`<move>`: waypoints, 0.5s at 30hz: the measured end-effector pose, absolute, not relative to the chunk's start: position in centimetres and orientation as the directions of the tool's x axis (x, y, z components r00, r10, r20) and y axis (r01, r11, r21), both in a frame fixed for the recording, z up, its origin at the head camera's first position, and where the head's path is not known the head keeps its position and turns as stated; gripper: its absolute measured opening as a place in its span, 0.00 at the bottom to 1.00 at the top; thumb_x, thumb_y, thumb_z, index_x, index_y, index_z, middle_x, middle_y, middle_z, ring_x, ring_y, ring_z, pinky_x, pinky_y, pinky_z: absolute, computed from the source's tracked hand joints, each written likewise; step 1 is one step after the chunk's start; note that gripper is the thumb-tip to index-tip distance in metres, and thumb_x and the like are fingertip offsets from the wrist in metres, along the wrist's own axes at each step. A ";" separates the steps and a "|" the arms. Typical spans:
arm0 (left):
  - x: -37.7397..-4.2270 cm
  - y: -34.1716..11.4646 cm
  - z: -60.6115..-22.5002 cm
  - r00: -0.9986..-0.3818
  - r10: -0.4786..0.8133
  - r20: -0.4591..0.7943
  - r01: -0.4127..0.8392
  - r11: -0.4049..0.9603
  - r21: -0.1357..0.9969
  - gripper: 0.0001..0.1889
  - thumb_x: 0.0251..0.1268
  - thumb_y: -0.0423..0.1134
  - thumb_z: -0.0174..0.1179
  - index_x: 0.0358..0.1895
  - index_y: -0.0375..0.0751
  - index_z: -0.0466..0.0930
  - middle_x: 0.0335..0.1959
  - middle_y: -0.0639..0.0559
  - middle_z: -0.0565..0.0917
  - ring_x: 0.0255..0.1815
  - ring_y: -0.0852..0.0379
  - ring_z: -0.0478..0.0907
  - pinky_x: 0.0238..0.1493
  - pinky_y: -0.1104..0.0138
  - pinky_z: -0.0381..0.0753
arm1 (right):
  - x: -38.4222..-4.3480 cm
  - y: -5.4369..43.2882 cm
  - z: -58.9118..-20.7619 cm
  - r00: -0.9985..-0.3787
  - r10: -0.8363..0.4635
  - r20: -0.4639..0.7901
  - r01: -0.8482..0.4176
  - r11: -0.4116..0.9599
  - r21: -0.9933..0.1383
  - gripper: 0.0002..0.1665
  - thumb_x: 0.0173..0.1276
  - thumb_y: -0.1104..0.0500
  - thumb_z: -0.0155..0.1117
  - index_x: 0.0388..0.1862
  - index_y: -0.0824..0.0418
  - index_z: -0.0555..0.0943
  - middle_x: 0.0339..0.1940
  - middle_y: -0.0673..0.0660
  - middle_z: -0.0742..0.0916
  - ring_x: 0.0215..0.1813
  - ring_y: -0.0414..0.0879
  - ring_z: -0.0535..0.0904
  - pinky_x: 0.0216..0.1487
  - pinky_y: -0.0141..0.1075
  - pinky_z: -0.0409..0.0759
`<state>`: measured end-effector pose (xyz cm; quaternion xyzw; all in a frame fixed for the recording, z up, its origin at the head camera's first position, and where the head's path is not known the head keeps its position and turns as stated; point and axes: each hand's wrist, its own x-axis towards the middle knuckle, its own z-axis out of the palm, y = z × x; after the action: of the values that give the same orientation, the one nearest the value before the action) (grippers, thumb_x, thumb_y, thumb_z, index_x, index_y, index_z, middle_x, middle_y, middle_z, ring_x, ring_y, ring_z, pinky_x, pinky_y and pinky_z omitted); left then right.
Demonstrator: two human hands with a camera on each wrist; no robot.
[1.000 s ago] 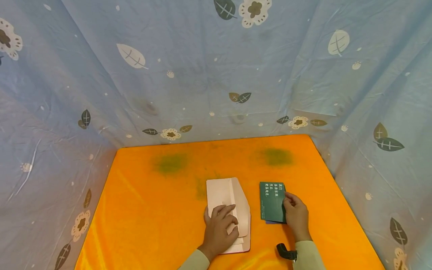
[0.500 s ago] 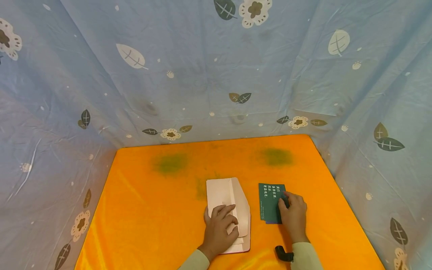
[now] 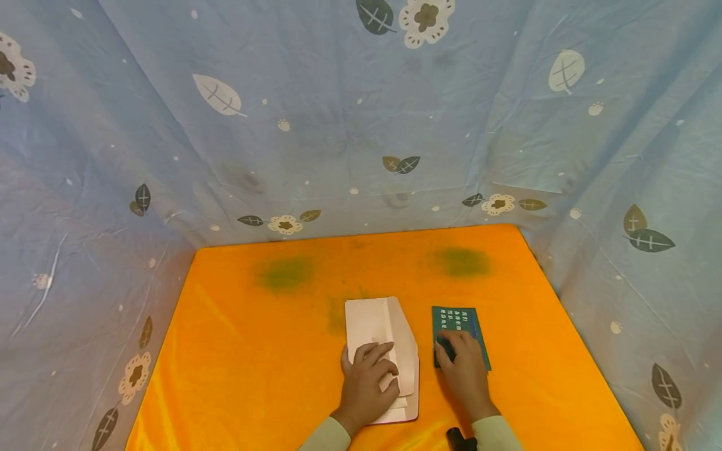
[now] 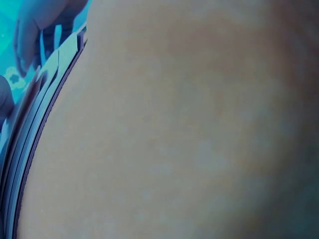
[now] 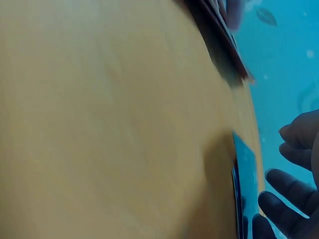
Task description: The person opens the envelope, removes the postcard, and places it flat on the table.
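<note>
A stack of pale pink envelopes (image 3: 365,319) lies at the front middle, with a flap on its right side. My left hand (image 3: 363,385) rests on it, fingers spread and slightly bent. The left wrist view shows the stack (image 4: 42,109) edge-on, layered. To its right lies a small pile of cards, the top one a dark green card (image 3: 451,318) with white writing. Beneath it another card peeks out, slanted to the right. My right hand (image 3: 467,369) is over the pile; in the right wrist view its loose fingers (image 5: 286,186) are close above the card (image 5: 247,172).
An orange cloth (image 3: 254,338) covers the table. Blue patterned curtains (image 3: 338,125) enclose it at the back and both sides. A black wrist device (image 3: 461,441) sits at my right sleeve. Orange cloth separates the envelopes from the cards.
My right hand has moved left from the cards' right edge to over their lower left part. A lower card now sticks out on the right. My left hand has stayed still.
</note>
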<state>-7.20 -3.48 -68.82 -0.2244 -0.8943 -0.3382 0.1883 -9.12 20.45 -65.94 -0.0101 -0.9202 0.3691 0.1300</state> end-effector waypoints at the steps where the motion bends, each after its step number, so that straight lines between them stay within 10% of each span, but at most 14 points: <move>1: -7.2 -3.5 -68.8 -0.830 0.275 0.485 0.527 0.672 0.521 0.06 0.59 0.41 0.70 0.33 0.61 0.84 0.68 0.58 0.84 0.67 0.50 0.75 0.66 0.18 0.45 | -9.0 20.2 -66.0 -0.966 0.102 0.237 -0.090 0.727 -0.680 0.17 0.73 0.64 0.76 0.59 0.64 0.88 0.56 0.62 0.84 0.57 0.63 0.78 0.56 0.62 0.82; 15: -7.3 -3.5 -68.9 -0.814 0.261 0.520 0.527 0.707 0.471 0.09 0.55 0.38 0.73 0.35 0.57 0.84 0.65 0.56 0.85 0.63 0.49 0.77 0.62 0.18 0.54 | -8.4 17.5 -66.1 -0.930 -0.056 0.363 -0.271 0.771 -0.576 0.19 0.66 0.65 0.82 0.56 0.61 0.89 0.50 0.56 0.86 0.52 0.56 0.81 0.54 0.55 0.83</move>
<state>-7.28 -3.49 -68.94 -0.2190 -0.8992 -0.3135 0.2127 -8.36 17.52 -66.15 0.0882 -0.9265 0.3266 0.1648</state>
